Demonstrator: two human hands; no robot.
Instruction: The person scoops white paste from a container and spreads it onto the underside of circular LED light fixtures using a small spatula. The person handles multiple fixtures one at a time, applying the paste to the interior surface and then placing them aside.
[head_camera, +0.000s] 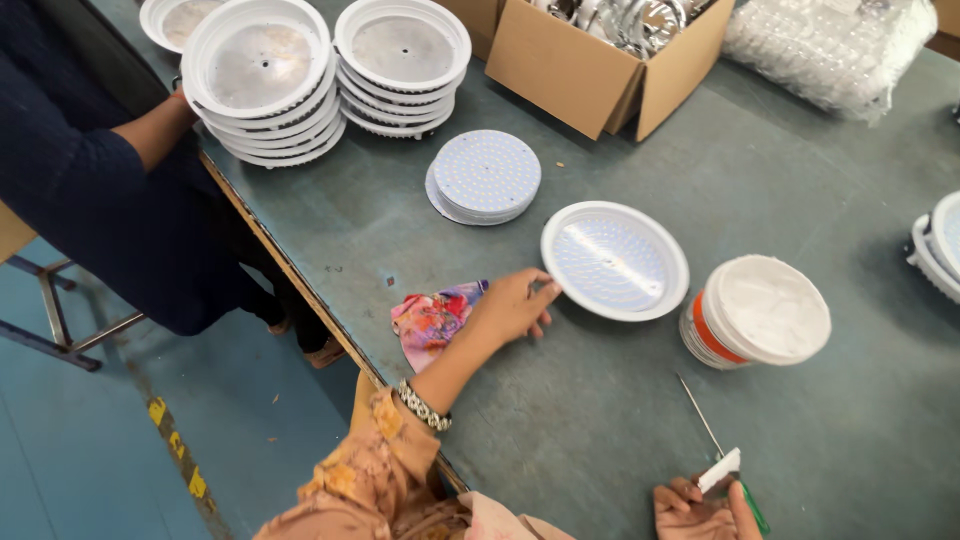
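The white round lamp housing (614, 260) is touched at its rim by the spread left hand (510, 308); it should be steadied flat on the bench (760, 190) while the right hand (700, 510) stays pinched on the screwdriver (722, 460).

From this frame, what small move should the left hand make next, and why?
Probably slide the round white fixture closer. The left hand only touches its rim with the fingertips, while the right hand holds a thin tool near the table's edge, well short of the fixture.
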